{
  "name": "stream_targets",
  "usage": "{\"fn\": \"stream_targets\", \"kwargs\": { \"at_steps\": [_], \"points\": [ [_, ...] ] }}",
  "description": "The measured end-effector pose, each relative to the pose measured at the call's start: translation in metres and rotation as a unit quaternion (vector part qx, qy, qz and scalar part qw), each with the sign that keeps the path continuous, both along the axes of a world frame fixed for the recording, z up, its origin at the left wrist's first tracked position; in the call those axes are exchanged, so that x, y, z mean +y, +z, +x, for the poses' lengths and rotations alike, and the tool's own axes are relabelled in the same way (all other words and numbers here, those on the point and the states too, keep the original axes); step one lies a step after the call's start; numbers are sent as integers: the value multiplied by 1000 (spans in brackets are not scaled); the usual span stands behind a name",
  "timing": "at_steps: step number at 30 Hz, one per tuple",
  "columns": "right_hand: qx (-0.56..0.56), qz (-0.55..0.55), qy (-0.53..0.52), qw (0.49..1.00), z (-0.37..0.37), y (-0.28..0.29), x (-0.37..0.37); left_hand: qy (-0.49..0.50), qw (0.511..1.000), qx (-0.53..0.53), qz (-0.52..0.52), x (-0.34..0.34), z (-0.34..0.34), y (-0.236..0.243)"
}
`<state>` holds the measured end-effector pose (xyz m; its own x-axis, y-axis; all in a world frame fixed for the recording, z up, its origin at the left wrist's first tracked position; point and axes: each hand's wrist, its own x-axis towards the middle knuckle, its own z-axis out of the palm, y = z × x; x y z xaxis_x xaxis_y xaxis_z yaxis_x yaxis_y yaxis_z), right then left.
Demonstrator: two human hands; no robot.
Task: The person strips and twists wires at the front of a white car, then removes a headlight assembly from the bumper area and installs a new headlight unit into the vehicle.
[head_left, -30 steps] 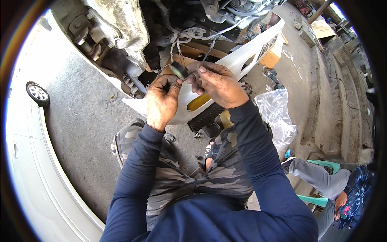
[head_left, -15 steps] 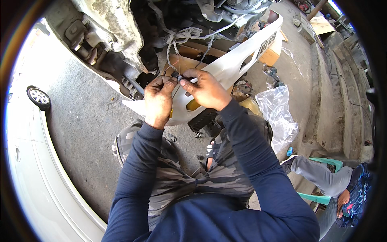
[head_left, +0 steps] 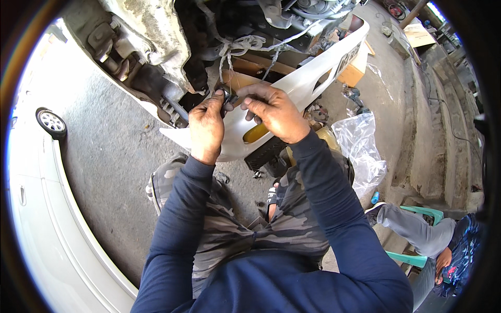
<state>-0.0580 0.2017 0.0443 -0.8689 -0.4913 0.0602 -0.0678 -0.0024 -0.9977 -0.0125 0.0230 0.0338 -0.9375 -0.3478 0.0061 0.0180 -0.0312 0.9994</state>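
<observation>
Pinch on small dark piece (head_left: 228,97), partly hidden

Head view: held near eleven o'clock in left hand (head_left: 206,125), thumb and finger closed, too covered to identify. Right hand (head_left: 279,112) curled alongside at one o'clock; cannot tell whether gripping. Pale wire bundle (head_left: 244,44) at twelve; seated person (head_left: 417,230) at four, cut off.

Left hand (head_left: 207,128) and right hand (head_left: 282,115) are showing upper centre before a bumper (head_left: 300,85), a car (head_left: 49,208) standing left, a bag (head_left: 360,148) right.
</observation>
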Motion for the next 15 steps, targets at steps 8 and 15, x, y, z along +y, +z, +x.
{"fn": "stream_targets", "kwargs": {
  "at_steps": [8,15],
  "points": [
    [30,133,-7,991,1,7,-8,-41,994,82,-64,-5,-1,-7],
    [184,171,-77,965,6,8,-5,-25,980,111,-166,0,5,-8]
  ]
}}
